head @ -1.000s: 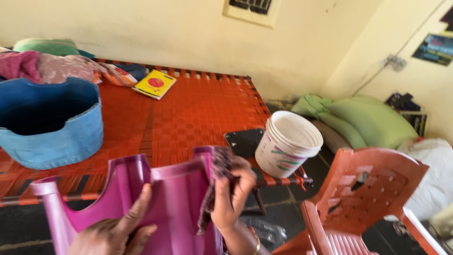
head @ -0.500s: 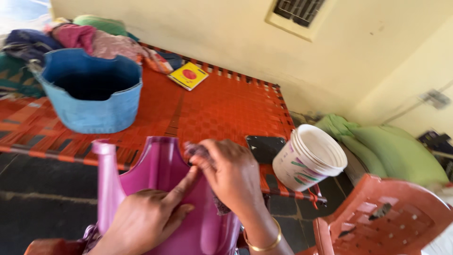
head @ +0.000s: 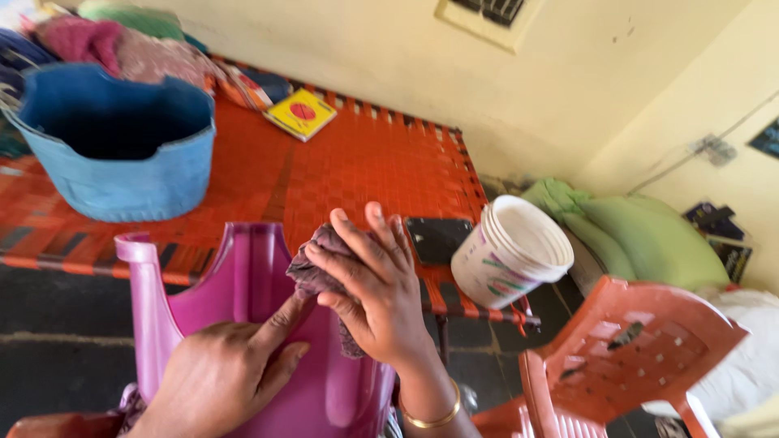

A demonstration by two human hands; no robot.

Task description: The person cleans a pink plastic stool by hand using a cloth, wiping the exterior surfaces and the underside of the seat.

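A purple plastic stool (head: 243, 284) lies tilted in front of me, legs pointing up and away. My left hand (head: 223, 373) rests flat on its inner side, forefinger stretched up. My right hand (head: 373, 292), with a gold bangle at the wrist, presses a dark purplish rag (head: 312, 272) against the stool's upper edge, fingers spread over the cloth.
An orange woven cot (head: 341, 162) carries a blue tub (head: 114, 146), a pile of clothes (head: 122, 49), a yellow book (head: 302, 113), a black phone (head: 438, 238) and a white bucket (head: 507, 253). An orange plastic chair (head: 633, 357) stands at the right, green sacks (head: 641, 235) behind it.
My right hand with the rag has slid up along the stool's edge and its fingers have spread. The view has tilted slightly; the left hand stays on the stool.
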